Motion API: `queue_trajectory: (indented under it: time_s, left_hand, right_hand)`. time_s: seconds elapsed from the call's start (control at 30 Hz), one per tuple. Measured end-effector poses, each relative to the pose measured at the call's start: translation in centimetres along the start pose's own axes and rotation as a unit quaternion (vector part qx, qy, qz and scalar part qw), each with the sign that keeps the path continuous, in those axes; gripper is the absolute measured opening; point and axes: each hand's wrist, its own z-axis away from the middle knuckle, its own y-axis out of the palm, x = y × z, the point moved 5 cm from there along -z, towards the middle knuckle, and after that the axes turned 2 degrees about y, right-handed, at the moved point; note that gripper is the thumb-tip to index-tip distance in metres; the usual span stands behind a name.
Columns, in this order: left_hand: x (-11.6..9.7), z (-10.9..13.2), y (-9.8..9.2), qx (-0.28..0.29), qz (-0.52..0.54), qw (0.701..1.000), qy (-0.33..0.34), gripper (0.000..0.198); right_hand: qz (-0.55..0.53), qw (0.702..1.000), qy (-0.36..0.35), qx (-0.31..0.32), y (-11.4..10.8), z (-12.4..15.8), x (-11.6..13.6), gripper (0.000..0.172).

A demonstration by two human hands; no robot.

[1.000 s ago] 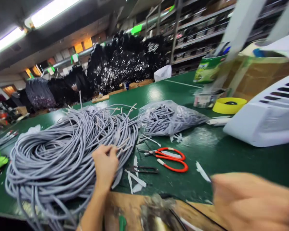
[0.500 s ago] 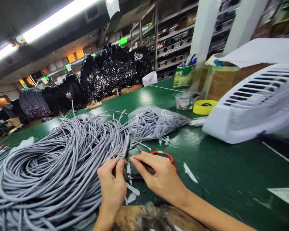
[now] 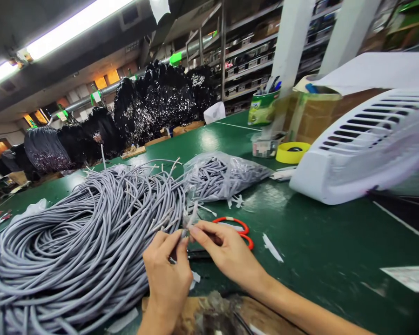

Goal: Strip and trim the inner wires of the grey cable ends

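A large coil of grey cables (image 3: 101, 232) covers the left of the green table (image 3: 328, 242). At its right edge, my left hand (image 3: 169, 267) pinches the end of a grey cable. My right hand (image 3: 226, 249) meets it there, thumb and fingers pressed on a small whitish piece at that cable end. Exactly what the piece is stays blurred. Scissors with red handles (image 3: 249, 228) lie under and behind my right hand, their dark blades partly hidden. A clear bag of short grey cable pieces (image 3: 223, 177) rests just beyond.
Yellow tape roll (image 3: 292, 152), small clear box (image 3: 263, 145), green can of pens (image 3: 263, 108) and white vented casing (image 3: 363, 149) stand at the right. White scraps (image 3: 273, 248) lie nearby. Brown material (image 3: 192, 316) is at the near edge. Black cable bundles (image 3: 164, 102) hang behind.
Both hands have drawn together at the cable end, and a whitish piece now shows above the fingertips. The view has shifted slightly.
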Motion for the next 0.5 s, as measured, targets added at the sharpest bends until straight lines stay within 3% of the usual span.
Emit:
queue_trajectory:
  time_s: [0.07,0.17,0.23,0.4,0.5]
  left_hand:
    - [0.0,0.1,0.1,-0.005,-0.029,1.0,0.002,0.021]
    - [0.6,0.0,0.4,0.027,-0.063,0.997,-0.029,0.023]
    - [0.8,-0.1,0.4,0.037,-0.066,0.996,-0.049,0.022]
    - [0.6,-0.5,0.3,0.009,-0.051,0.998,-0.038,0.023]
    - [1.8,-0.8,0.2,0.018,-0.051,0.996,-0.072,0.024]
  right_hand:
    - [0.057,0.995,-0.075,-0.037,-0.2,0.6,1.2,0.031]
    - [0.141,0.959,-0.225,-0.098,-0.2,1.9,3.4,0.027]
    - [0.168,0.94,-0.275,-0.115,-0.1,2.5,4.2,0.025]
    - [0.147,0.934,-0.291,-0.147,-1.5,2.9,4.4,0.015]
    - [0.119,0.958,-0.237,-0.11,-2.7,3.3,4.2,0.024]
